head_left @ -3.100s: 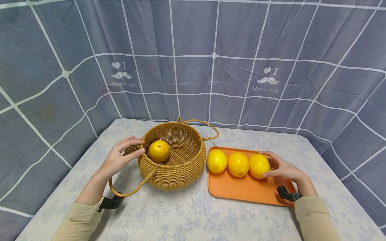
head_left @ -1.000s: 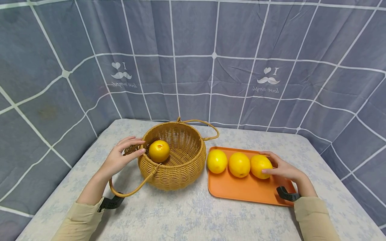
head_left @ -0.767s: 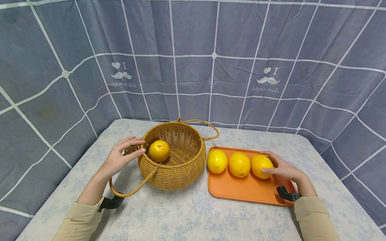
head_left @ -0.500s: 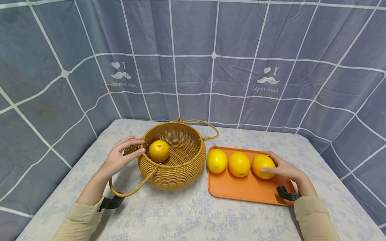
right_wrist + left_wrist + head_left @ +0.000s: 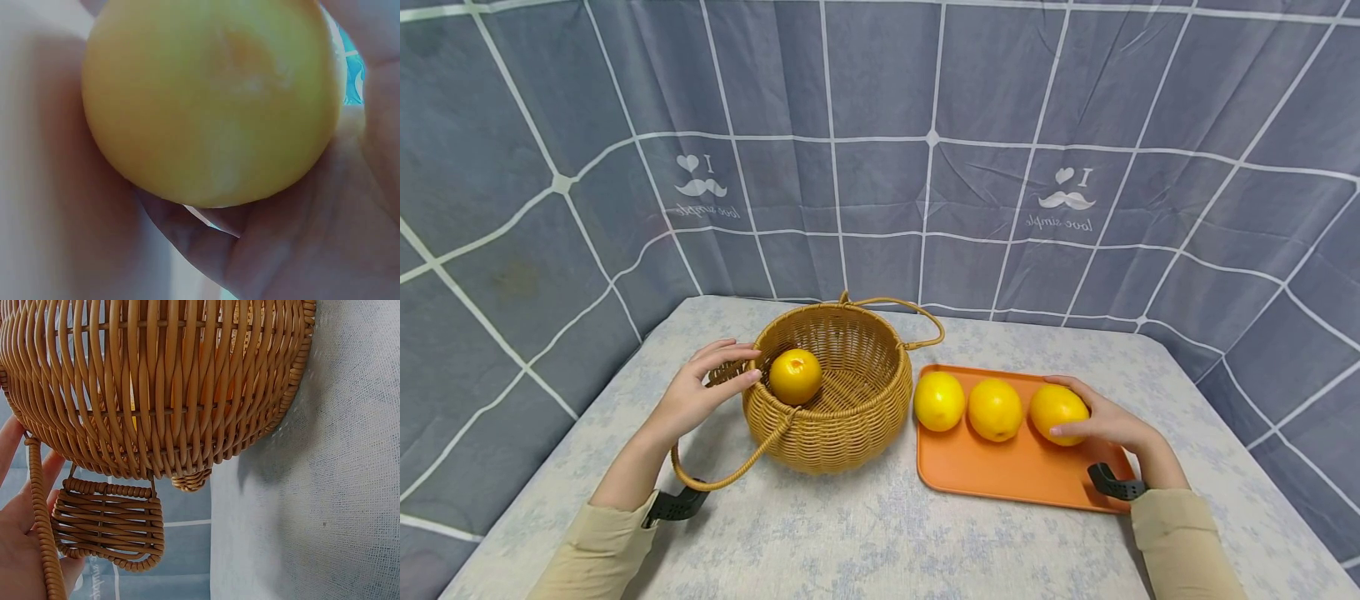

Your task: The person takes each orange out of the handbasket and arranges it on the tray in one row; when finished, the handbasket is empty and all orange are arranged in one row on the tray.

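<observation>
A round wicker basket [image 5: 831, 437] stands left of centre with one orange [image 5: 796, 377] inside. My left hand [image 5: 700, 387] rests against its left rim, fingers and thumb stretched out to touch it. In the left wrist view, that hand [image 5: 25, 531] lies behind the looped handle [image 5: 41, 512] and beside a small woven flap [image 5: 109, 522]. On an orange tray [image 5: 1000, 475] three oranges sit in a row. My right hand [image 5: 1108, 419] holds the rightmost orange [image 5: 1057, 414], fingers behind it and thumb in front. The right wrist view shows this orange [image 5: 212, 106] cupped between fingers and thumb.
The other two tray oranges, a left one [image 5: 939, 402] and a middle one [image 5: 996, 410], sit close together. The basket's second handle [image 5: 925, 333] sticks out toward the back right. A grey-blue checked curtain [image 5: 880, 192] encloses the patterned tabletop [image 5: 850, 542] at the back and sides.
The rightmost orange has shifted a little to the right in my right hand, widening the gap beside the middle orange. That middle one also moved slightly right earlier. My left hand and the basket are unmoved.
</observation>
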Demonstrator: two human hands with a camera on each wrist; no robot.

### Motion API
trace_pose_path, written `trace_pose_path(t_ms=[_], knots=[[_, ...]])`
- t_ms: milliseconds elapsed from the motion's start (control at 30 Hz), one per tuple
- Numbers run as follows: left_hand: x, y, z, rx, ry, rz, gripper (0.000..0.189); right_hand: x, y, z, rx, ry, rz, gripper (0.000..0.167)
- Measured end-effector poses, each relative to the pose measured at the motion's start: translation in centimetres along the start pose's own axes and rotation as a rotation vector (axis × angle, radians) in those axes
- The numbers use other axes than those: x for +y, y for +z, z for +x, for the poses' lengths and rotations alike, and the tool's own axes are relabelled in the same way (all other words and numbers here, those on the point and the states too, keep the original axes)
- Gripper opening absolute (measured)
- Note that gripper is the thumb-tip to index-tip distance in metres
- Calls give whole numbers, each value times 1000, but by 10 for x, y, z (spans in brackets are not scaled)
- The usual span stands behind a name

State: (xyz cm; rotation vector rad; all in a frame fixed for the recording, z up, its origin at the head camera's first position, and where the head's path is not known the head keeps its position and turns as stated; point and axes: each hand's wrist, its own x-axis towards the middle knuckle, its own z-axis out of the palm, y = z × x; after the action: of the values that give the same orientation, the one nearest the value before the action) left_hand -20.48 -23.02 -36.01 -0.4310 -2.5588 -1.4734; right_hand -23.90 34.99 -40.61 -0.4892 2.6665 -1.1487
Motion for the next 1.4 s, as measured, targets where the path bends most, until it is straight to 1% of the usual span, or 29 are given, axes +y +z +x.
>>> trace_pose_path(t_ms=[167,367,667,900,1033,1133,1400], knots=[[0,1,0,3,5,-3,38,0,-1,0,-9,-1,4,83],[0,0,0,-1,-3,-6,39,0,-1,0,-15,7,-4,83],[0,1,0,2,0,-6,39,-3,1,0,0,33,-6,69],[0,0,-1,-3,-3,-8,40,-7,3,1,3,68,22,67],[0,0,-1,-3,-5,-9,40,-9,5,2,5,60,47,65],[0,-1,-1,-4,-6,-6,40,-9,6,3,12,52,46,61],[0,0,0,-3,-4,-1,40,-7,8,5,45,80,30,53]])
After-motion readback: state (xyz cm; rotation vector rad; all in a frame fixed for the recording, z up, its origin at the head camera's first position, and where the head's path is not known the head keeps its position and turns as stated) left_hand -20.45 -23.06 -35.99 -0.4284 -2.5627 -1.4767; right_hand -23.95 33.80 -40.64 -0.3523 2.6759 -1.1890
